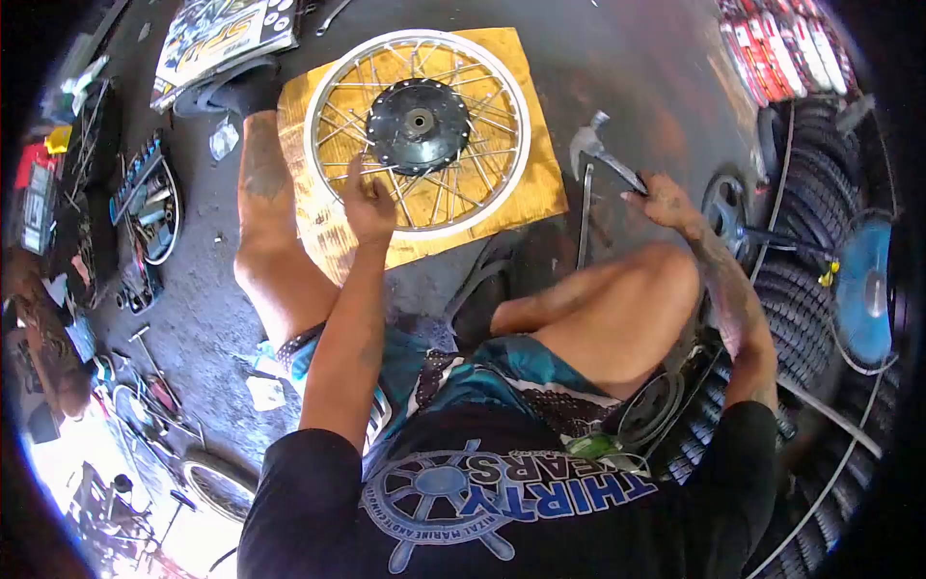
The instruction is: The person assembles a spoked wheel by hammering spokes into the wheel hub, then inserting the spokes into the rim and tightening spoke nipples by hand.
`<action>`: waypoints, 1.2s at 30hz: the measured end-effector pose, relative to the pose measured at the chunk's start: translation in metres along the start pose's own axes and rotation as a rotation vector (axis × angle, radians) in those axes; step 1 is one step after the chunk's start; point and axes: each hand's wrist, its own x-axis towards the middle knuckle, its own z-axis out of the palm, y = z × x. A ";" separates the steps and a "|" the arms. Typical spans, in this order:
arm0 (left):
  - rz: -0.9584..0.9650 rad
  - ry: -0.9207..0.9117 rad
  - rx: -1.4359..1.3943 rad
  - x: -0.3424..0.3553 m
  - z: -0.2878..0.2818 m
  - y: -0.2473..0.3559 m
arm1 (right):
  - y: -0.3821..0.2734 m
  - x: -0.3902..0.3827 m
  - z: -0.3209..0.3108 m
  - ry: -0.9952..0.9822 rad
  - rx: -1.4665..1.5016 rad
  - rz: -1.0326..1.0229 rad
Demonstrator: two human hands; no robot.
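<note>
A spoked motorcycle wheel [518, 166] with a silver rim lies flat in front of me, its black hub [417, 145] facing up. Over the near left part of the rim is my left hand [370, 206], one finger stretched toward the spokes and the others partly curled. Nothing shows clearly between those fingers. Off to the right, my right hand [666, 201] is closed round the handle end of a claw hammer [603, 154], whose metal head points away to the upper left, apart from the wheel.
Yellow cardboard [540, 183] lies under the wheel. A long metal bar [585, 217] rests near the hammer. Stacked tires [815, 193] and a blue fan [865, 294] line the right. Tools in a tray [149, 207] sit left, near another person's arm [43, 338].
</note>
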 end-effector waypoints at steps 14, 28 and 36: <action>-0.617 0.118 0.549 0.066 -0.057 -0.102 | -0.071 -0.072 0.189 -0.025 1.151 0.510; -0.650 0.164 -0.085 0.076 -0.056 -0.081 | -0.075 0.263 0.127 0.320 1.170 0.084; -0.568 0.028 -0.099 0.103 -0.109 0.077 | -0.095 0.163 0.010 0.467 1.116 0.003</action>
